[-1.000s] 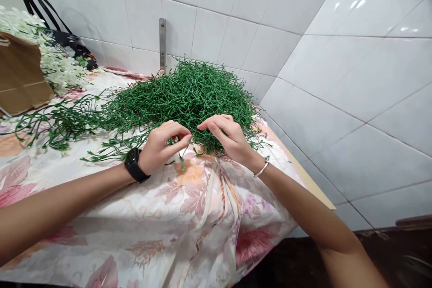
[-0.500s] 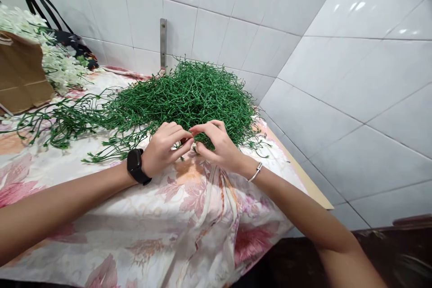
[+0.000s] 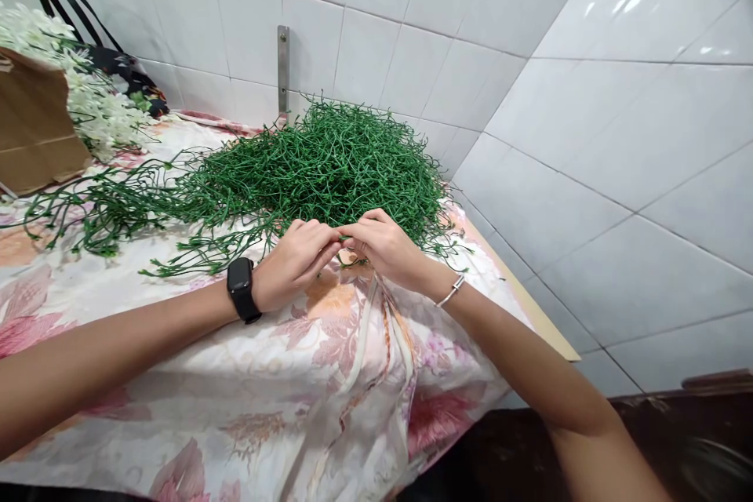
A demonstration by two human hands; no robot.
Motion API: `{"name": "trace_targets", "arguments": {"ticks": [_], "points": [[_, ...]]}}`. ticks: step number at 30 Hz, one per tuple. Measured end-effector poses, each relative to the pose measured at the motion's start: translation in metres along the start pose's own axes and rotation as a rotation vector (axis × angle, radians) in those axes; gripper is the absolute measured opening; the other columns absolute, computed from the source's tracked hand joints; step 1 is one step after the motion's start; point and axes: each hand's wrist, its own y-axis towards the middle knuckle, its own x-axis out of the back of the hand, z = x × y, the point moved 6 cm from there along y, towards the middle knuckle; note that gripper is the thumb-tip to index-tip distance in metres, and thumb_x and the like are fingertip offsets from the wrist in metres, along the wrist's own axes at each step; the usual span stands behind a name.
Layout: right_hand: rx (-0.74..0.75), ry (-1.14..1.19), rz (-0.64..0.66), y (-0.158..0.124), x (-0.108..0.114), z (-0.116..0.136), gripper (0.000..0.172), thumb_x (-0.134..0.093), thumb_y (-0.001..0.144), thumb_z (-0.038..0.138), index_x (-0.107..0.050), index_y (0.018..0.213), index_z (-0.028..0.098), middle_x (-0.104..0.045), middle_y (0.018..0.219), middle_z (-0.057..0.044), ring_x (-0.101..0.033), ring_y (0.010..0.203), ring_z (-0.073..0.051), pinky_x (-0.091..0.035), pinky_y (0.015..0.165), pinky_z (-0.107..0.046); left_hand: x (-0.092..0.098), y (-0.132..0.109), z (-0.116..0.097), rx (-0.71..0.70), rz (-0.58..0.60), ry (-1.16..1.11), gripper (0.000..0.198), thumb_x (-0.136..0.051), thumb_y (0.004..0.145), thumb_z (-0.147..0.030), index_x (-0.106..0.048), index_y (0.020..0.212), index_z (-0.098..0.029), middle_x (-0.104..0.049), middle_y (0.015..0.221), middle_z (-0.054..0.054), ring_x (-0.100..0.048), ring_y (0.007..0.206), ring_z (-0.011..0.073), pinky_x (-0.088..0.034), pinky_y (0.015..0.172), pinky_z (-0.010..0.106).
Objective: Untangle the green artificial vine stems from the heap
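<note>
A big heap of thin green artificial stems (image 3: 347, 161) lies on the floral cloth (image 3: 264, 384). Just in front of it my two hands meet, fingertips pinched together. My left hand (image 3: 303, 251), below a black smartwatch (image 3: 241, 286), has its fingers closed on a green stem. My right hand (image 3: 388, 251), with a thin bracelet at the wrist, pinches at the same spot. A bit of green stem (image 3: 347, 260) shows between and under the fingers; most of it is hidden by them.
To the left stand white artificial flowers (image 3: 106, 114), a brown cardboard piece (image 3: 38, 125) and a dark bag (image 3: 126, 74) with black handles. A metal strip (image 3: 283, 67) is fixed to the tiled wall (image 3: 388, 0). The board edge (image 3: 547, 321) shows at the right.
My fingers have closed tighter together; my right hand's fingers have folded in against the left fingertips. The heap of stems looks unchanged, and the view has shifted slightly.
</note>
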Motion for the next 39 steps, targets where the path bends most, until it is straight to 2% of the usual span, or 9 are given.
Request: {"name": "trace_targets", "arguments": {"ticks": [7, 15, 18, 22, 24, 27, 32, 36, 39], "points": [[0.092, -0.301, 0.087, 0.0, 0.009, 0.001, 0.031, -0.028, 0.091, 0.021, -0.046, 0.114, 0.012, -0.059, 0.07, -0.004, -0.047, 0.064, -0.014, -0.035, 0.073, -0.031, -0.01, 0.001, 0.011, 0.07, 0.021, -0.081, 0.024, -0.033, 0.089, -0.026, -0.05, 0.077, -0.016, -0.055, 0.073, 0.002, -0.044, 0.069, 0.0153, -0.029, 0.066, 0.029], [0.235, -0.543, 0.101, 0.011, 0.014, 0.008, 0.03, -0.025, 0.091, 0.018, -0.05, 0.107, 0.018, -0.053, 0.066, -0.001, -0.044, 0.062, -0.013, -0.037, 0.07, -0.031, -0.003, 0.0, 0.015, 0.113, -0.081, -0.188, 0.02, -0.039, 0.083, -0.016, -0.055, 0.071, -0.015, -0.059, 0.069, 0.001, -0.048, 0.067, 0.0142, -0.031, 0.065, 0.028], [0.09, -0.465, -0.164, 0.004, 0.064, -0.017, 0.032, -0.022, 0.091, 0.019, -0.053, 0.1, 0.023, -0.053, 0.065, 0.0, -0.046, 0.06, -0.012, -0.037, 0.065, -0.032, -0.003, -0.002, 0.017, 0.129, -0.08, -0.202, 0.021, -0.04, 0.08, -0.013, -0.056, 0.068, -0.015, -0.06, 0.068, 0.001, -0.049, 0.067, 0.0139, -0.031, 0.066, 0.028], [-0.269, -0.112, -0.823, -0.044, 0.16, -0.08, 0.017, -0.036, 0.087, 0.034, -0.047, 0.098, 0.027, -0.055, 0.094, -0.004, -0.044, 0.048, -0.006, -0.031, 0.047, -0.028, 0.0, -0.002, 0.021, 0.192, -0.137, -0.279, 0.021, -0.043, 0.082, -0.023, -0.058, 0.07, -0.016, -0.061, 0.072, 0.002, -0.051, 0.071, 0.0152, -0.033, 0.068, 0.029], [-0.333, 0.008, -0.911, -0.06, 0.177, -0.102, 0.014, -0.04, 0.086, 0.035, -0.045, 0.097, 0.028, -0.05, 0.108, -0.007, -0.046, 0.049, -0.005, -0.033, 0.048, -0.028, 0.001, -0.002, 0.024, 0.242, -0.153, -0.369, 0.023, -0.042, 0.083, -0.03, -0.058, 0.074, -0.016, -0.06, 0.073, 0.003, -0.051, 0.073, 0.0161, -0.036, 0.069, 0.03], [-0.394, 0.136, -0.825, -0.056, 0.165, -0.124, 0.017, -0.04, 0.085, 0.038, -0.042, 0.097, 0.026, -0.056, 0.098, -0.009, -0.048, 0.049, -0.005, -0.035, 0.05, -0.027, 0.001, 0.0, 0.028, 0.3, -0.148, -0.553, 0.027, -0.036, 0.084, -0.032, -0.058, 0.081, -0.016, -0.057, 0.075, 0.003, -0.051, 0.075, 0.016, -0.038, 0.071, 0.03], [-0.432, 0.13, -0.498, -0.004, 0.119, -0.14, 0.032, -0.032, 0.087, 0.043, -0.037, 0.112, 0.023, -0.057, 0.065, -0.001, -0.054, 0.06, -0.011, -0.043, 0.063, -0.03, 0.001, 0.001, 0.03, 0.275, -0.132, -0.721, 0.026, -0.033, 0.074, -0.017, -0.058, 0.08, -0.015, -0.058, 0.082, 0.004, -0.052, 0.077, 0.016, -0.04, 0.071, 0.03], [-0.447, 0.018, -0.122, 0.036, 0.079, -0.15, 0.049, -0.036, 0.086, 0.043, -0.021, 0.128, 0.022, -0.056, 0.109, -0.011, -0.053, 0.101, -0.022, -0.036, 0.088, -0.048, 0.001, 0.0, 0.034, 0.317, -0.174, -0.729, 0.026, -0.037, 0.068, -0.011, -0.058, 0.083, -0.015, -0.058, 0.08, 0.003, -0.053, 0.08, 0.0149, -0.042, 0.074, 0.028], [-0.477, -0.126, -0.02, 0.049, 0.06, -0.14, 0.059, -0.043, 0.083, 0.043, -0.017, 0.132, 0.024, -0.023, 0.141, -0.012, -0.019, 0.13, -0.031, -0.013, 0.098, -0.06, 0.009, -0.001, 0.039, 0.34, -0.31, -0.761, 0.023, -0.043, 0.074, -0.013, -0.056, 0.092, -0.016, -0.059, 0.085, 0.003, -0.054, 0.083, 0.0134, -0.042, 0.077, 0.028]]}}
